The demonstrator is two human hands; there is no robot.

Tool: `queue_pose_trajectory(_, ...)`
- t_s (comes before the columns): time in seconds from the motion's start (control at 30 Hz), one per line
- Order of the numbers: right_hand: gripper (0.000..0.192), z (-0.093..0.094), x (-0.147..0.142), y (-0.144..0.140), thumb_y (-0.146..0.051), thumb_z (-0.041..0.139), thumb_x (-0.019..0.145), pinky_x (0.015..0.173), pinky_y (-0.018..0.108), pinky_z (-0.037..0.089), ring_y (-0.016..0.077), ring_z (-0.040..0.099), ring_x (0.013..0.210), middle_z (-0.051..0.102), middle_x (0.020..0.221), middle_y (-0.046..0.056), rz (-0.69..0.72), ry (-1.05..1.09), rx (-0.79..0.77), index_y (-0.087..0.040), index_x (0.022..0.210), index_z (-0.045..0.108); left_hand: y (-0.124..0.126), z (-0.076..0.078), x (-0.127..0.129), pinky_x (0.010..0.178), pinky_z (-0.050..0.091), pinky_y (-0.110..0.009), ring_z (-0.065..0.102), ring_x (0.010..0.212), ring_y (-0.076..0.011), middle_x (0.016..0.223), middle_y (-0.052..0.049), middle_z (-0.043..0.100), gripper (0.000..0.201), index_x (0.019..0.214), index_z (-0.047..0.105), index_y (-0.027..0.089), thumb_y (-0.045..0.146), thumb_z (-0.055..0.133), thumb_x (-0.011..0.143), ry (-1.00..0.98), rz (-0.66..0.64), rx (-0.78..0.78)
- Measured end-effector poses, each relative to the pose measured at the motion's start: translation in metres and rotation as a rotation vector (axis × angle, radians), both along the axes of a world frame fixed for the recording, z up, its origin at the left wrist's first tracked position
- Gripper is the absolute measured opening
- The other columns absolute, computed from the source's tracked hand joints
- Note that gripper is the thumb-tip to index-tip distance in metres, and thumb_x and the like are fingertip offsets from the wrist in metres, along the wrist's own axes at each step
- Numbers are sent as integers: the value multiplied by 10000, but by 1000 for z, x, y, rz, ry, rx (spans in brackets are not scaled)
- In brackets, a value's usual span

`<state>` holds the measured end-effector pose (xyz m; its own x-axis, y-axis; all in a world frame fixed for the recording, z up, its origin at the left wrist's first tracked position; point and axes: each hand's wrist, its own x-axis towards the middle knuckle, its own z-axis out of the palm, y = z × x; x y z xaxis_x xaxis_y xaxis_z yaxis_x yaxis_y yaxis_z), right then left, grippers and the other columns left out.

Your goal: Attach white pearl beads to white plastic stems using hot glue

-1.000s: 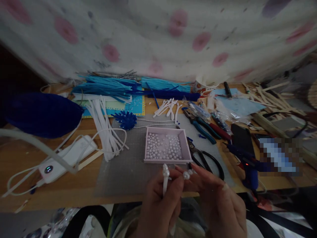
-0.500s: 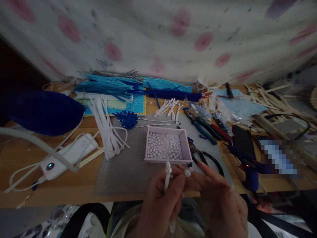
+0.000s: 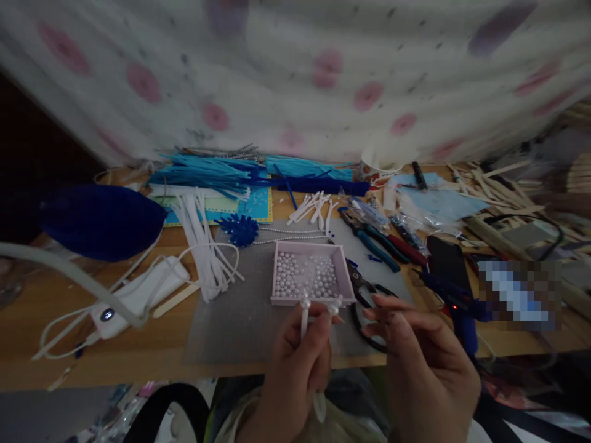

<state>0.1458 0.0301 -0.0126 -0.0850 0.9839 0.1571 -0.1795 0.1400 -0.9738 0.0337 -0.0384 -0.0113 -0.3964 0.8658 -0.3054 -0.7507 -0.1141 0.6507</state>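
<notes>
My left hand (image 3: 295,363) is closed on a white pipe cleaner (image 3: 304,323) with pearl beads at its tip. A second cluster of pearl beads (image 3: 333,306) stands at the left fingertips, and a white bent end pokes out below the hand. To the right, my right hand (image 3: 429,363) is raised with its fingers partly stretched and no object visible in them; it is apart from the left hand. Just beyond the hands, a pink tray (image 3: 314,301) holds many loose pearl beads (image 3: 289,277). Behind it lie several short white pearl-tipped stems (image 3: 314,208).
A grey cutting mat (image 3: 221,332) lies under the tray. Black-handled scissors (image 3: 357,323), pliers (image 3: 378,249) and a blue glue gun (image 3: 462,307) are on the right. White pipe cleaners (image 3: 198,240), a blue tinsel-like flower (image 3: 237,229) and a white power bank (image 3: 138,295) are on the left.
My right hand has drawn away to the right from the pearl clusters and my left hand. The left hand keeps its hold on the pipe cleaner. The camera view has shifted slightly.
</notes>
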Motion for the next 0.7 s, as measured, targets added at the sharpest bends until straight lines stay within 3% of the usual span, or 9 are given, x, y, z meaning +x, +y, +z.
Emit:
queue_pose_trajectory(0.07, 197, 2, 3, 1, -292, 850, 857, 623, 235, 621, 166, 750, 725, 815, 925, 57, -4, -32, 30, -218, 725, 724, 1, 2, -1, 320, 200, -134, 132, 321, -28, 346, 159, 350, 391, 797, 733, 221, 561, 923, 759, -19, 32, 3)
queue_pose_trajectory(0.17, 350, 2, 7, -1, -373, 772, 925, 625, 211, 595, 144, 695, 675, 741, 777, 25, 176, -115, 72, -215, 645, 637, 2, 3, 0, 320, 216, -133, 103, 327, -28, 347, 164, 332, 379, 801, 752, 216, 548, 930, 756, -59, 50, 41)
queue_pose_trajectory(0.27, 359, 0, 5, -13, -481, 643, 1003, 619, 206, 585, 154, 689, 677, 696, 732, 20, 375, -239, 39, -226, 755, 685, 1, 2, 0, 331, 246, -137, 120, 329, -27, 353, 157, 360, 407, 809, 759, 202, 566, 929, 748, -50, 60, 60)
queue_pose_trajectory(0.4, 297, -7, 0, -31, -545, 642, 989, 687, 226, 612, 181, 751, 816, 766, 934, 47, 377, -255, -111, -251, 1012, 685, -2, 3, 1, 361, 280, -143, 193, 345, -31, 370, 141, 395, 437, 789, 756, 178, 566, 945, 723, -5, 78, 59)
queue_pose_trajectory(0.6, 304, -18, 1, -36, -544, 586, 1010, 748, 256, 621, 186, 747, 831, 741, 900, 44, 608, -349, -35, -244, 988, 636, -2, 7, 4, 407, 291, -136, 293, 386, -18, 442, 105, 495, 517, 721, 701, 156, 568, 998, 629, 22, 170, 37)
queue_pose_trajectory(0.7, 310, -22, 1, -42, -539, 542, 1023, 688, 255, 592, 177, 714, 766, 729, 863, 25, 683, -389, -67, -244, 1025, 639, 0, 10, 3, 420, 317, -152, 363, 405, -32, 501, 79, 567, 532, 722, 669, 170, 561, 1010, 606, 20, 225, 72)
